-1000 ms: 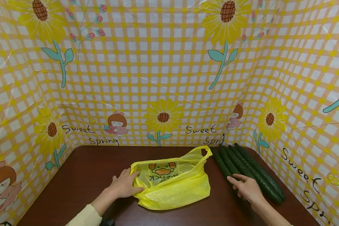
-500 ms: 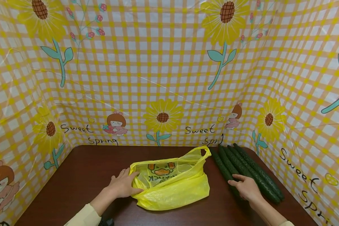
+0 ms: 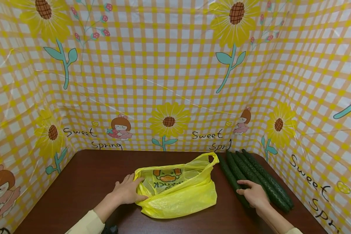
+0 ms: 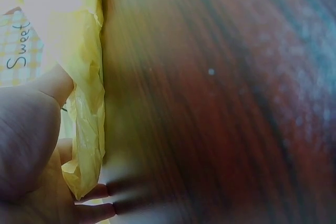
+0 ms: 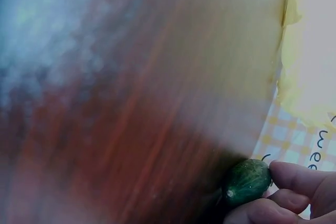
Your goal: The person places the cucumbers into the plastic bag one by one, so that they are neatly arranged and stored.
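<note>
A yellow plastic bag with a duck print lies on the dark wooden table, its mouth facing left. My left hand holds the bag's left rim, thumb inside the opening; the left wrist view shows the bag's yellow plastic against my palm. Several long dark green cucumbers lie side by side at the right. My right hand grips the nearest cucumber near its front end. In the right wrist view my fingers curl round the cucumber's end.
Walls of yellow checked sunflower-print sheeting enclose the table at the back, left and right. The cucumbers lie close to the right wall. Bare tabletop stretches to the left of the bag.
My right hand has come down from hovering over the cucumbers and closed round the nearest one. The left hand and the bag have stayed put.
</note>
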The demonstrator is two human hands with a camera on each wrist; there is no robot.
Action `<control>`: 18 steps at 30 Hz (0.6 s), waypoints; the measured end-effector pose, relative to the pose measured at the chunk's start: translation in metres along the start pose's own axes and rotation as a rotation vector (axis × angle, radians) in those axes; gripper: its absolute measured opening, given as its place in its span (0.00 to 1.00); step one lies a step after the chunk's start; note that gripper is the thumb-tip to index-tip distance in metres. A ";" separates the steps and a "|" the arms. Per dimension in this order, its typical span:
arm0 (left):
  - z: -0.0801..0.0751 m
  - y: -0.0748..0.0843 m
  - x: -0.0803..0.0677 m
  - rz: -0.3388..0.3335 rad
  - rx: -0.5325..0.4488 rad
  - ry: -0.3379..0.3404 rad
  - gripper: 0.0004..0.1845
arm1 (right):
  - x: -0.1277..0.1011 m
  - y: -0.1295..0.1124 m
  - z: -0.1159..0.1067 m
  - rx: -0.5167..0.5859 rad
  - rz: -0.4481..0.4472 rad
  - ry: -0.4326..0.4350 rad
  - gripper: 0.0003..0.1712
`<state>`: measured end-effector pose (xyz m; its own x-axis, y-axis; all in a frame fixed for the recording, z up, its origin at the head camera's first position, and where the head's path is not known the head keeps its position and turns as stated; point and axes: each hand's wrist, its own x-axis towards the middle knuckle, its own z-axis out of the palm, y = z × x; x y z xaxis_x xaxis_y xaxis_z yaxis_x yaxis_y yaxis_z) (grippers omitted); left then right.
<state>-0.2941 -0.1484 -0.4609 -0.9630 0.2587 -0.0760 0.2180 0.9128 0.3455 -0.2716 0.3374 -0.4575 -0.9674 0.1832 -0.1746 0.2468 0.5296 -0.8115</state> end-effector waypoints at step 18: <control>0.002 0.000 0.002 -0.013 -0.019 -0.012 0.44 | 0.005 0.002 0.003 -0.083 0.016 0.000 0.35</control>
<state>-0.2956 -0.1475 -0.4632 -0.9637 0.2508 -0.0916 0.2024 0.9100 0.3619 -0.2759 0.3368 -0.4621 -0.9633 0.1923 -0.1872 0.2660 0.5933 -0.7597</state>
